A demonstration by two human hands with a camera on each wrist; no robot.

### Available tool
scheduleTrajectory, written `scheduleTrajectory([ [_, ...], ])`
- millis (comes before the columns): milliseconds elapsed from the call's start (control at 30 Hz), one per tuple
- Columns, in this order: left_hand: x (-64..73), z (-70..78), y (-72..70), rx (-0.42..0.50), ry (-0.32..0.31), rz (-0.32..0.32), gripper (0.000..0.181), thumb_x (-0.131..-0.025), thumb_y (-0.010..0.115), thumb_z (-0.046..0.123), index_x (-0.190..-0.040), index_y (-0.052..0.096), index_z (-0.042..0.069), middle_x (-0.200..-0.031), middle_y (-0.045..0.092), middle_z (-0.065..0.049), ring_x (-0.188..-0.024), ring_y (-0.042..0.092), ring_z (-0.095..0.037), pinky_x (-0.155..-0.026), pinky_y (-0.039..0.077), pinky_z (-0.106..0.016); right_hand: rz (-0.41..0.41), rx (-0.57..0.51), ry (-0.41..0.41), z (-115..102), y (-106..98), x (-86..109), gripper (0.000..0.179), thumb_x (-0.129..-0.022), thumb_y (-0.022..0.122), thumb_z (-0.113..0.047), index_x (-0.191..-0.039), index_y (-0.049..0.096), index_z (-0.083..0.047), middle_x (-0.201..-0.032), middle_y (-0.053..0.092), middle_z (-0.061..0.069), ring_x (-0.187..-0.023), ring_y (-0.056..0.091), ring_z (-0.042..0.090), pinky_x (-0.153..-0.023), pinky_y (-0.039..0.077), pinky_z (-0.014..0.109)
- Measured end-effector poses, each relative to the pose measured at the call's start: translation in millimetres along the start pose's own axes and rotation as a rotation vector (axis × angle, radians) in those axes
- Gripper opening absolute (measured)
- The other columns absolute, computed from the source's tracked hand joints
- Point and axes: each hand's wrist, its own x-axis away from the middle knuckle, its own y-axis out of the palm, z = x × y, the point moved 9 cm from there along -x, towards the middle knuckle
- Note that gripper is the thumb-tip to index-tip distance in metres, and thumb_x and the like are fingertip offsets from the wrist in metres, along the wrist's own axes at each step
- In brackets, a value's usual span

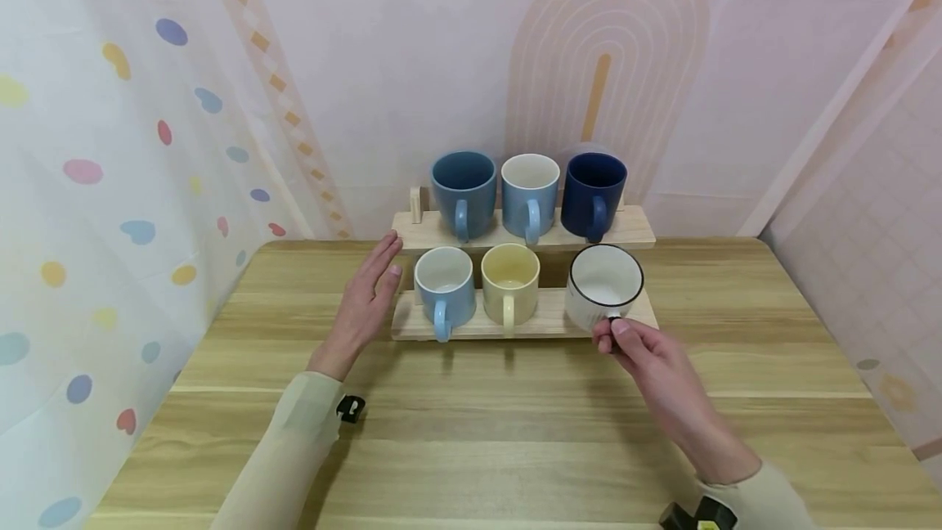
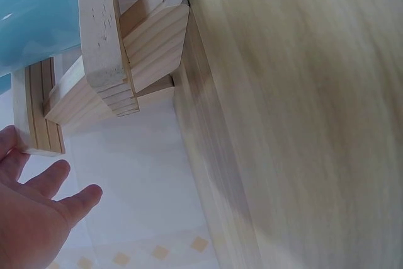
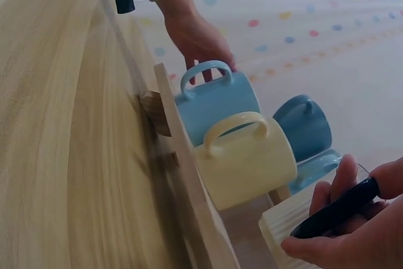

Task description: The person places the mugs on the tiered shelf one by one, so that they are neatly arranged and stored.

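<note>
My right hand [image 1: 666, 383] pinches the black handle of a white, black-rimmed mug [image 1: 605, 278] at the right end of the lower shelf board [image 1: 548, 319]. In the right wrist view, fingers and thumb wrap the dark handle [image 3: 337, 209]. My left hand [image 1: 361, 297] is extended beside the rack's left side, fingertips right at the end of the upper board [image 1: 410, 232]; the left wrist view shows its fingers spread by the wood. Left of the white mug stand a cream-yellow mug [image 1: 524, 303] and a light blue mug [image 1: 458, 305], handles forward.
On the upper board stand a teal mug [image 1: 480, 207], a light blue mug with white inside [image 1: 518, 204] and a navy mug [image 1: 578, 208]. The rack sits at the back of a wooden table [image 1: 471, 448], before a patterned curtain [image 1: 397, 88]. A gap separates the yellow and white mugs.
</note>
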Motion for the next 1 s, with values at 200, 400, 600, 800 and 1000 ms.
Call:
scheduleTrajectory([
  [200, -0.5, 0.7, -0.4, 0.003, 0.007, 0.002, 0.050, -0.112, 0.042, 0.027, -0.156, 0.045, 0.004, -0.167, 0.034, -0.005, -0.154, 0.030, -0.030, -0.124, 0.023, -0.055, -0.020, 0.017, 0.048, 9, 7, -7.8, 0.036, -0.113, 0.045, -0.016, -0.103, 0.063, 0.013, -0.111, 0.063, 0.012, -0.109, 0.062, 0.014, -0.101, 0.051, 0.023],
  [400, -0.6, -0.4, -0.2, 0.001, 0.008, 0.005, 0.049, -0.112, 0.043, 0.026, -0.155, 0.045, 0.003, -0.167, 0.034, -0.006, -0.154, 0.030, -0.031, -0.124, 0.023, -0.055, -0.025, 0.020, 0.077, 18, 13, -15.1, 0.036, -0.113, 0.042, -0.015, -0.104, 0.061, 0.014, -0.114, 0.060, 0.016, -0.111, 0.060, 0.016, -0.101, 0.050, 0.022],
  [600, -0.3, -0.1, 0.3, -0.005, 0.008, 0.005, 0.050, -0.112, 0.043, 0.028, -0.155, 0.046, 0.003, -0.167, 0.035, -0.006, -0.153, 0.030, -0.030, -0.123, 0.024, -0.055, -0.012, 0.035, 0.111, 26, 15, -20.9, 0.038, -0.114, 0.039, -0.015, -0.116, 0.057, 0.018, -0.104, 0.060, 0.007, -0.107, 0.060, 0.014, -0.099, 0.050, 0.021],
  [800, -0.2, -0.8, 0.3, -0.007, 0.006, 0.004, 0.049, -0.112, 0.043, 0.026, -0.155, 0.046, 0.003, -0.167, 0.035, -0.006, -0.153, 0.030, -0.031, -0.123, 0.024, -0.056, -0.002, 0.061, 0.126, 29, 15, -24.1, 0.038, -0.114, 0.037, -0.017, -0.117, 0.058, 0.015, -0.103, 0.059, 0.005, -0.107, 0.059, 0.014, -0.099, 0.050, 0.021],
  [1000, -0.2, -0.1, -0.2, -0.006, 0.002, 0.002, 0.048, -0.112, 0.044, 0.025, -0.155, 0.046, 0.004, -0.167, 0.035, -0.006, -0.154, 0.030, -0.031, -0.123, 0.024, -0.057, -0.005, 0.062, 0.128, 30, 15, -27.8, 0.038, -0.115, 0.036, -0.017, -0.116, 0.057, 0.014, -0.103, 0.057, 0.006, -0.107, 0.057, 0.015, -0.099, 0.049, 0.021],
])
